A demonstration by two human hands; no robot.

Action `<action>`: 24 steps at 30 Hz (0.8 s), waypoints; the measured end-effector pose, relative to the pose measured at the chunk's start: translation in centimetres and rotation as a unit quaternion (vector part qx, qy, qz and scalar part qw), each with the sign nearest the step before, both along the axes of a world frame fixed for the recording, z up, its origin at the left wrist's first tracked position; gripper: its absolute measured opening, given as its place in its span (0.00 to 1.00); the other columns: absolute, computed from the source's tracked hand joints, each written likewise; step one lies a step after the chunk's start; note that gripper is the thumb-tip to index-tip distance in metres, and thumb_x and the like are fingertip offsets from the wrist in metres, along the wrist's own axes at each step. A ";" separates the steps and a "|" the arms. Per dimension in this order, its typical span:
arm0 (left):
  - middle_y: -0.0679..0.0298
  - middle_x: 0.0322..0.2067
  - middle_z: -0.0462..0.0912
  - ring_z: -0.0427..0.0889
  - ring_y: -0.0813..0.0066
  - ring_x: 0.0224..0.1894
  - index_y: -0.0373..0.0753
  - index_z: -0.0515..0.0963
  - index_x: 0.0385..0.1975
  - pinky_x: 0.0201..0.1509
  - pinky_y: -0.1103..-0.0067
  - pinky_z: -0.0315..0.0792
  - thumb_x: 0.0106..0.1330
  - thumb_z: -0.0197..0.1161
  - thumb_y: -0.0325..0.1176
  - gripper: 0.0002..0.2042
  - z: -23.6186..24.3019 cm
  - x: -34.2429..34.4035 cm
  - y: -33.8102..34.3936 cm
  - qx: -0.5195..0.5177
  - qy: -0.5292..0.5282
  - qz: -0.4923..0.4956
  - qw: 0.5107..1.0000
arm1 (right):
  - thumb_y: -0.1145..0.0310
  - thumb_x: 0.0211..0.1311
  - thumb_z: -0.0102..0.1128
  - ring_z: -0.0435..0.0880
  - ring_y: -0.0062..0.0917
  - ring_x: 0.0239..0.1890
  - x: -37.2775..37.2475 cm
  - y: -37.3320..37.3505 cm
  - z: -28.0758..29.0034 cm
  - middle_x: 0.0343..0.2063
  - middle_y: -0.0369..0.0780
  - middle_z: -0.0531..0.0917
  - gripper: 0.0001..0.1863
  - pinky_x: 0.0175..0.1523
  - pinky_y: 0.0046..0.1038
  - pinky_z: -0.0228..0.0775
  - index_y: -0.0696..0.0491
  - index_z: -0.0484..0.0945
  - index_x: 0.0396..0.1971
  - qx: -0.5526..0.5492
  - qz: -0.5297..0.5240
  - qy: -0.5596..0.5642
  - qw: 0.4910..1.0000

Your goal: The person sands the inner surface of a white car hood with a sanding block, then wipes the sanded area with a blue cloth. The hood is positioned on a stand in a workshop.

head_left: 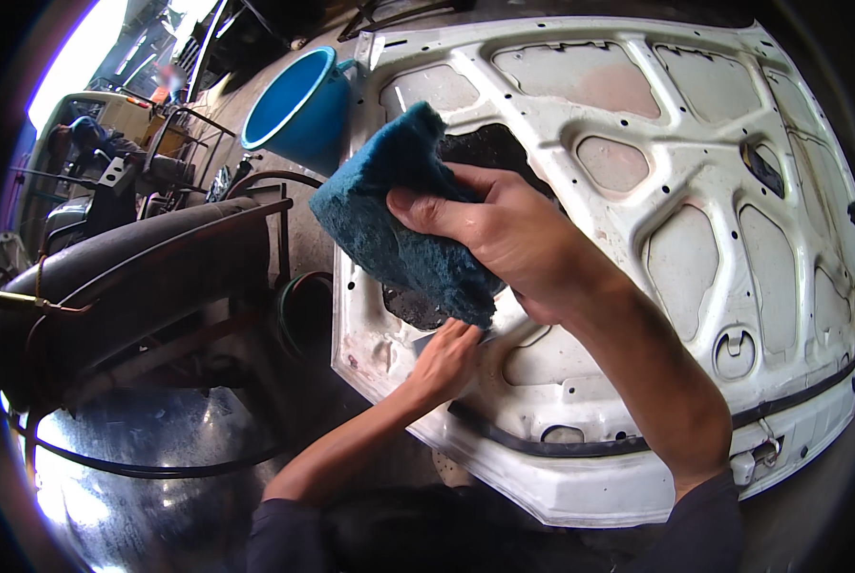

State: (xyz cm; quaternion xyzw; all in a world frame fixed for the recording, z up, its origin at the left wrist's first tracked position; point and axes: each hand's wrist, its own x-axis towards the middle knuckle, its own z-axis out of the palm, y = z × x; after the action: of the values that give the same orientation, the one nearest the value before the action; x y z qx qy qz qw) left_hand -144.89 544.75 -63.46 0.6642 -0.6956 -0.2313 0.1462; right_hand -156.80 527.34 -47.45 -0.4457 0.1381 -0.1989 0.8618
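A thick, fuzzy teal cloth (375, 205) is pinched between the thumb and fingers of my right hand (504, 224), held up over the left part of a white car hood (542, 158). The hood lies with its ribbed inner side up. Below the cloth, my left hand (444, 361) presses its bunched fingers on a flat grey piece (423, 342) against the hood; the cloth partly hides the fingertips. Dark, wet-looking patches (413, 307) show on the hood around the cloth.
A blue bucket (298, 110) stands beyond the hood's left edge. To the left are a long dark curved part (160, 253) on a metal frame and a shiny silver drum-like surface (160, 435). A black rubber strip (580, 447) runs along the hood's near edge.
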 end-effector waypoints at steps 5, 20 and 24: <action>0.49 0.48 0.73 0.70 0.49 0.53 0.33 0.70 0.49 0.56 0.63 0.67 0.57 0.51 0.19 0.17 0.0 -0.6 -0.4 0.033 0.016 0.046 0.998 | 0.62 0.60 0.61 0.82 0.18 0.34 -0.9 0.3 0.7 0.35 0.39 0.83 0.18 0.38 0.20 0.76 0.60 0.77 0.44 0.030 0.049 0.013 0.998; 0.48 0.48 0.74 0.71 0.49 0.52 0.34 0.74 0.46 0.58 0.64 0.65 0.58 0.50 0.22 0.15 1.2 -1.0 -1.3 0.004 0.063 0.039 0.997 | 0.65 0.59 0.63 0.80 0.15 0.34 -0.1 1.0 1.1 0.32 0.35 0.83 0.15 0.41 0.18 0.72 0.59 0.78 0.42 -0.034 0.058 0.024 0.997; 0.47 0.48 0.73 0.71 0.49 0.54 0.32 0.72 0.49 0.59 0.67 0.65 0.58 0.50 0.21 0.18 1.3 -0.8 -0.9 0.129 -0.079 0.084 0.985 | 0.64 0.60 0.62 0.78 0.14 0.33 0.0 0.5 0.9 0.31 0.34 0.82 0.15 0.40 0.19 0.72 0.58 0.79 0.43 -0.077 0.044 0.032 0.996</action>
State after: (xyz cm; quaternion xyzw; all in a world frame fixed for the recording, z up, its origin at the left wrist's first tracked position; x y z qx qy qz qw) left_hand -145.67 543.83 -62.17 0.7500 -0.6107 -0.2530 0.0230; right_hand -156.81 527.88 -46.50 -0.5229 0.1296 -0.1565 0.8279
